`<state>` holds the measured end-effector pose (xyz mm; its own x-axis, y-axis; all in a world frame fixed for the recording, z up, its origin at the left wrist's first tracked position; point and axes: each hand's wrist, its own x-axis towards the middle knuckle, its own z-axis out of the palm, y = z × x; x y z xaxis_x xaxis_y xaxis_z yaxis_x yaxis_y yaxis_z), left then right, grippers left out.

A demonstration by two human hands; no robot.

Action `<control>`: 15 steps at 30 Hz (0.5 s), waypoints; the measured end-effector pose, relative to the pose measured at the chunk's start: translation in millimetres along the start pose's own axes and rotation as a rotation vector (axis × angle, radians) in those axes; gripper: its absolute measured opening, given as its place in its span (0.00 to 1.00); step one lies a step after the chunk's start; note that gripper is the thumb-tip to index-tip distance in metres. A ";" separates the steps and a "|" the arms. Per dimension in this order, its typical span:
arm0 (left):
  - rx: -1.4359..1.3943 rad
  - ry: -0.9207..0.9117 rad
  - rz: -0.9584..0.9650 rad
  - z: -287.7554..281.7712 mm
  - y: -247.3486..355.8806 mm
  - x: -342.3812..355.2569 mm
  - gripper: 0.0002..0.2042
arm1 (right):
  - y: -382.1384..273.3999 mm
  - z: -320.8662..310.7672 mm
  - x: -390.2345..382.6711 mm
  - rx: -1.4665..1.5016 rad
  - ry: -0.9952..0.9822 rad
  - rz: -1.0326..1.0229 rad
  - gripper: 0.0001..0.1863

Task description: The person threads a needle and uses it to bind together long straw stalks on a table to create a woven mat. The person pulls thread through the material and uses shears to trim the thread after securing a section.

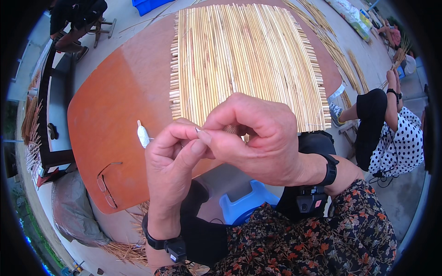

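Observation:
My left hand [171, 152] and my right hand [260, 140] meet above the table's near edge, fingertips pinched close together. Between them shows a tiny pale sliver [198, 130], too small to name. A dimpled band [231, 129], like a thimble ring, appears on a finger of my right hand. Beyond my hands lies a mat of straw-coloured stalks [244, 55], set side by side, with uneven ends on both sides. A stick wound with white thread [143, 136] rests on the table just left of my left hand.
The reddish-brown table [106, 115] carries a pair of eyeglasses [102, 184] at its near left. Below is a blue plastic stool [244, 202]. Loose stalks [334, 48] lie on the floor at right, near a seated person in polka dots [398, 145]. Another person [76, 20] sits far left.

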<state>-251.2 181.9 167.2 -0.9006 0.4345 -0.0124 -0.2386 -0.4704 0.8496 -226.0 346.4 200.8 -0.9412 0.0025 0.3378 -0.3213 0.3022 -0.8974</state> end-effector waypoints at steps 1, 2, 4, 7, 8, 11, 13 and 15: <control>0.003 -0.010 0.009 0.0 1.3 -0.3 0.05 | -1.5 0.1 0.5 0.006 -0.003 0.005 0.04; 0.005 -0.019 0.017 0.2 2.8 -0.8 0.05 | -2.8 0.4 0.8 0.012 -0.005 0.011 0.03; 0.005 -0.013 0.004 -0.2 1.4 -0.8 0.05 | 1.1 2.3 -0.9 0.068 -0.003 0.035 0.03; 0.007 -0.005 -0.013 -0.4 0.4 -0.7 0.05 | 2.5 2.7 -2.0 0.142 -0.008 0.074 0.03; 0.007 -0.004 -0.016 -0.4 0.3 -0.6 0.05 | 2.4 2.5 -2.2 0.159 -0.015 0.090 0.03; 0.008 -0.008 -0.012 -1.2 2.6 -1.7 0.05 | -0.3 3.1 -1.9 0.209 -0.031 0.117 0.03; 0.006 -0.009 -0.019 -0.9 -0.2 -0.5 0.05 | 1.8 2.4 -2.7 0.203 -0.026 0.118 0.03; 0.011 -0.007 -0.023 -0.7 -0.3 -0.3 0.05 | 2.2 2.7 -2.9 0.204 -0.025 0.115 0.03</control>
<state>-251.1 181.4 166.6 -0.8924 0.4503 -0.0284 -0.2550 -0.4515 0.8551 -224.3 344.5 197.1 -0.9744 0.0018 0.2249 -0.2235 0.1024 -0.9693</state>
